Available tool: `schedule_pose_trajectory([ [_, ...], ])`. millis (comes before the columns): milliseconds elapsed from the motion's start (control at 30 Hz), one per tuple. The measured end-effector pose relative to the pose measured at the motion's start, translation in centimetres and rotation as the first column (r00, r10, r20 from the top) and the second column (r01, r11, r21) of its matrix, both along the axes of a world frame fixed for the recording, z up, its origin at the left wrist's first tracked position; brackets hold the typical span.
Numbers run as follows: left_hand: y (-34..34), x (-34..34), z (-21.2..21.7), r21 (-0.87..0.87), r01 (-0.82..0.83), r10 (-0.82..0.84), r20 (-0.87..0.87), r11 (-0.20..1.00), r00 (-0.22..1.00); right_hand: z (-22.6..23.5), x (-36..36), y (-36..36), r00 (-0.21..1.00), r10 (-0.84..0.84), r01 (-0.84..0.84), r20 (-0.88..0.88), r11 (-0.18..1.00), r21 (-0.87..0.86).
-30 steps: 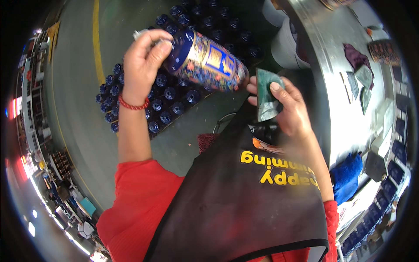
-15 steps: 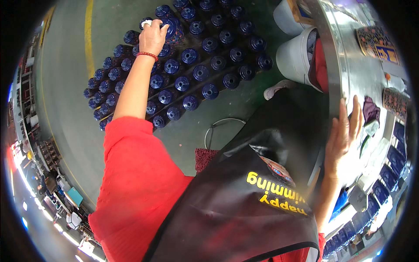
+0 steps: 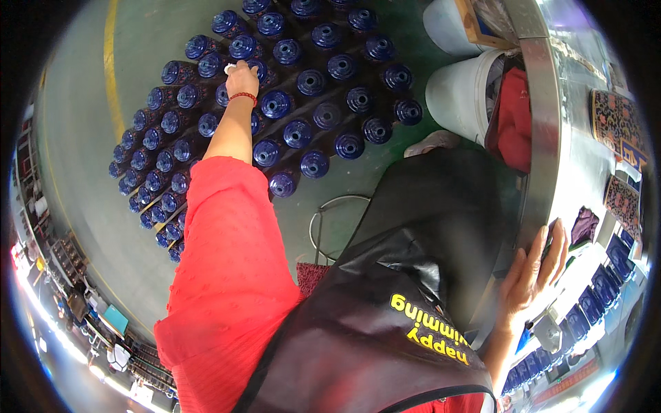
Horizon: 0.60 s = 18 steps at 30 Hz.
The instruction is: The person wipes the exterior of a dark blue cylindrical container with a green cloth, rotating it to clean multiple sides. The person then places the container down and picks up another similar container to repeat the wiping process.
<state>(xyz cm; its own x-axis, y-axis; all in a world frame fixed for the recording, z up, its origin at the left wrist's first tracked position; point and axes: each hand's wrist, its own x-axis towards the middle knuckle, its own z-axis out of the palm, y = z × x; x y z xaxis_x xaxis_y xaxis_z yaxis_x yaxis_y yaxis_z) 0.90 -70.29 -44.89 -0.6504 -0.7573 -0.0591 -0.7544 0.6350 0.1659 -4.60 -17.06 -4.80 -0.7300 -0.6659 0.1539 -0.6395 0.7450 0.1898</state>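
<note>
My left hand (image 3: 242, 80) reaches away from me over rows of glossy blue vessels (image 3: 277, 104) with ridged tops, a small hole in each centre, and patterned sides. Its fingers are curled, and a small white cloth-like thing (image 3: 230, 69) shows at them. Close to the fingertips is the top of one vessel (image 3: 257, 69); whether they touch it I cannot tell. On the right, my right hand (image 3: 531, 279) rests at the edge of the metal table (image 3: 545, 148), fingers stretched out and holding nothing that I can see.
A white bucket (image 3: 454, 96) with a red cloth (image 3: 511, 118) stands against the table. Patterned boxes (image 3: 615, 124) and a dark purple cloth (image 3: 584, 226) lie on the tabletop. A stool with a metal ring (image 3: 313, 230) is near my legs, and a pale shoe (image 3: 432, 143) is beyond.
The blue vessel under my left hand, held higher before, now stands lower among the rows, and its grip looks loosened. My right hand has slid nearer along the table edge. The view has shifted.
</note>
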Motion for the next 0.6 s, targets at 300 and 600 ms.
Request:
schedule_pose_trajectory([
  [300,1.4,-0.9,0.2,-0.032,-0.001,0.005,0.136,1.000,0.991,0.4,0.3,0.0,0.998,-0.056,0.056,0.008,0.998,0.040],
  [600,3.8,-8.1,0.0,0.157,0.147,-0.158,0.062,0.977,0.985,0.3,0.2,0.0,0.998,-0.052,0.052,0.037,0.999,0.001],
])
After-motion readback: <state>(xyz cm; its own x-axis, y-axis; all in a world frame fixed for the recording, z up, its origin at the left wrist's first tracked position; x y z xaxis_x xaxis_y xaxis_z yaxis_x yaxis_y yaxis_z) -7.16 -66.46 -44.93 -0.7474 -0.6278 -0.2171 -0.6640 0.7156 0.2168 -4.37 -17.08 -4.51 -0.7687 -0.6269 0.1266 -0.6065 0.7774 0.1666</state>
